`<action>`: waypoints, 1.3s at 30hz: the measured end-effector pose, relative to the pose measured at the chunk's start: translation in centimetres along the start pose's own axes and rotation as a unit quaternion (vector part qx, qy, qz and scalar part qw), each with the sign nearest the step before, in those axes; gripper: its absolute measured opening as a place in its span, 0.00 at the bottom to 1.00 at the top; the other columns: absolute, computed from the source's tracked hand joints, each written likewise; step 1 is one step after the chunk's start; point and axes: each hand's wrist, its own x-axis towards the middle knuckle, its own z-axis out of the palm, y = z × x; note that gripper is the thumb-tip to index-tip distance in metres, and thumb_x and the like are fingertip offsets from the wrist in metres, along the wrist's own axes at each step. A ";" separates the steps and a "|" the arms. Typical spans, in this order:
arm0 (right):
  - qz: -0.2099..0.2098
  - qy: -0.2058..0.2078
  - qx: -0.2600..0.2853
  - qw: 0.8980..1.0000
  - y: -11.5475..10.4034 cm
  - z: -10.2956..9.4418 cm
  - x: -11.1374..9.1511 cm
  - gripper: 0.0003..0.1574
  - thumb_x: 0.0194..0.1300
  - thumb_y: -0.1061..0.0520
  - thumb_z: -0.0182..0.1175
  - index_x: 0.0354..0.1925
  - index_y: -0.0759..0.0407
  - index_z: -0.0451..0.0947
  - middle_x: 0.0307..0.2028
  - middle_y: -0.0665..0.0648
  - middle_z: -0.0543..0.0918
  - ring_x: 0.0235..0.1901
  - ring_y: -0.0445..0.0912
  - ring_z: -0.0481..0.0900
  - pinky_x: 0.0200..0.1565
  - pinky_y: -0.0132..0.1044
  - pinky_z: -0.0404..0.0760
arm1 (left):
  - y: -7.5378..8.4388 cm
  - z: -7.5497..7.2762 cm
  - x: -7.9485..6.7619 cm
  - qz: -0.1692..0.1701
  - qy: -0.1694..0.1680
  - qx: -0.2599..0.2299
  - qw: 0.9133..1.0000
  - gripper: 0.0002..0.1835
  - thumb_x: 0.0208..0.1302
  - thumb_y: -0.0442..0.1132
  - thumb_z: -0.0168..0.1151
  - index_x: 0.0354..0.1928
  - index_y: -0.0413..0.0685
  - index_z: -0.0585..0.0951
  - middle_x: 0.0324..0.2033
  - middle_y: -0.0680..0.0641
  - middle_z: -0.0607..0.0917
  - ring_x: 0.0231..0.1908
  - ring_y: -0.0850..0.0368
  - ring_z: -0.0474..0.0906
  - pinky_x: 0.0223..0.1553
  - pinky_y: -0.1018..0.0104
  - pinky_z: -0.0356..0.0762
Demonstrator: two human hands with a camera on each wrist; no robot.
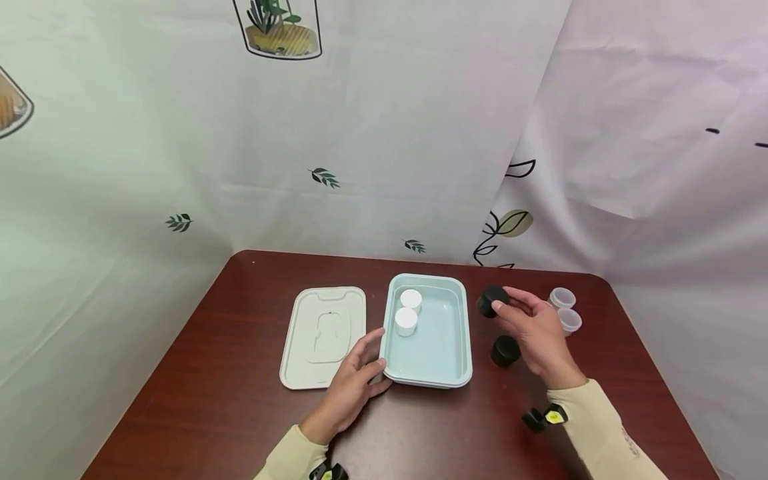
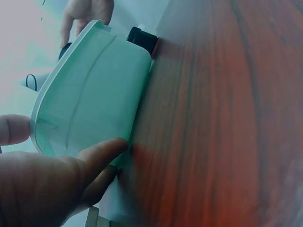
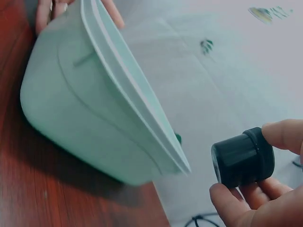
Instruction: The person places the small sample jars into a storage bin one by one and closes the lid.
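Note:
My right hand (image 1: 537,337) pinches a small black round jar (image 1: 493,301) between thumb and fingertips, beside the right edge of a pale blue-green tub (image 1: 441,340). In the right wrist view the jar (image 3: 241,158) lies tilted on its side in the air, above the level of the table. My left hand (image 1: 354,383) rests against the tub's left side near its front corner, fingers spread and thumb at the rim. Two white round jars (image 1: 406,321) stand inside the tub, along its left wall. A second black jar (image 1: 506,351) stands on the table just below the right hand.
A flat white lid (image 1: 324,340) lies left of the tub, partly behind the left hand. Small translucent cups (image 1: 567,319) stand right of the right hand, partly hidden by it. The brown table (image 1: 240,400) ends at a pale cloth backdrop (image 1: 384,133).

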 end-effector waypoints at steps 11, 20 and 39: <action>-0.001 -0.048 -0.072 0.996 0.0 4.1 0.3 0.39 0.72 0.55 0.69 0.74 0.63 0.68 0.64 0.68 0.77 0.52 0.39 0.86 0.57 0.38 0.85 | -0.1 -0.1 0.1 0.000 -0.001 0.004 1.000 0.34 0.81 0.36 0.52 0.83 0.55 0.56 0.78 0.31 0.62 0.73 0.37 0.69 0.66 0.40 0.74; 0.016 -0.087 -0.112 0.990 0.5 6.7 0.4 0.40 0.70 0.56 0.72 0.74 0.63 0.70 0.66 0.70 0.78 0.57 0.48 0.85 0.58 0.36 0.84 | -0.1 -0.1 0.0 0.000 -0.003 0.003 1.000 0.34 0.81 0.36 0.53 0.83 0.54 0.56 0.77 0.30 0.63 0.73 0.36 0.69 0.66 0.42 0.75; 0.010 -0.153 -0.227 0.962 3.0 11.1 -0.7 0.29 0.67 0.59 0.73 0.64 0.63 0.79 0.58 0.60 0.86 0.58 0.53 0.85 0.55 0.43 0.86 | 0.1 0.2 -0.4 0.003 -0.015 0.004 1.000 0.37 0.78 0.34 0.55 0.84 0.54 0.55 0.79 0.32 0.61 0.74 0.37 0.68 0.67 0.37 0.74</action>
